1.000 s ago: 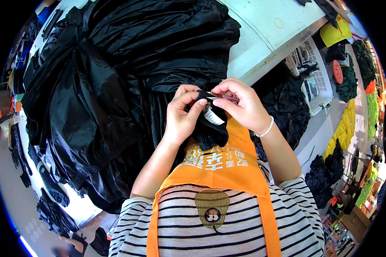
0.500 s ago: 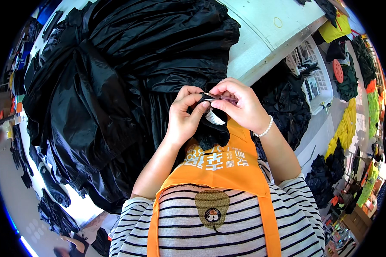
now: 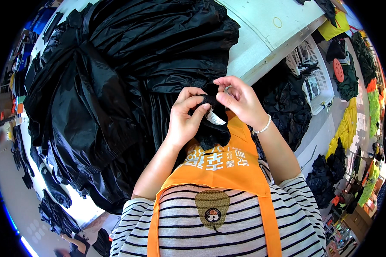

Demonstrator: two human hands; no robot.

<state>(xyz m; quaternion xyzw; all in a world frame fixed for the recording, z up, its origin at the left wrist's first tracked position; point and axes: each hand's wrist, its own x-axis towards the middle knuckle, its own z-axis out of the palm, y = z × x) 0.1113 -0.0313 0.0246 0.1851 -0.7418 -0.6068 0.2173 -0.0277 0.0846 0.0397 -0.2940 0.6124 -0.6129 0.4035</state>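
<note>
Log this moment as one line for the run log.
left hand: grips black garment piece | right hand: pinches its top edge | white label: showing between hands | black fabric heap: on white table

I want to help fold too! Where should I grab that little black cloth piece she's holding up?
Grab the loose lower end of the small black garment, coming from below. The left hand and right hand already pinch its top edge by the white label, so only the bottom hangs free.

Wearing a black-and-white striped top with short sleeves under an orange apron point(image 3: 221, 171) bearing white lettering near its upper edge and a round beige-and-black emblem at chest centre. Wearing a white bead bracelet point(image 3: 262, 127) on the right wrist. Forearms bare.
</note>
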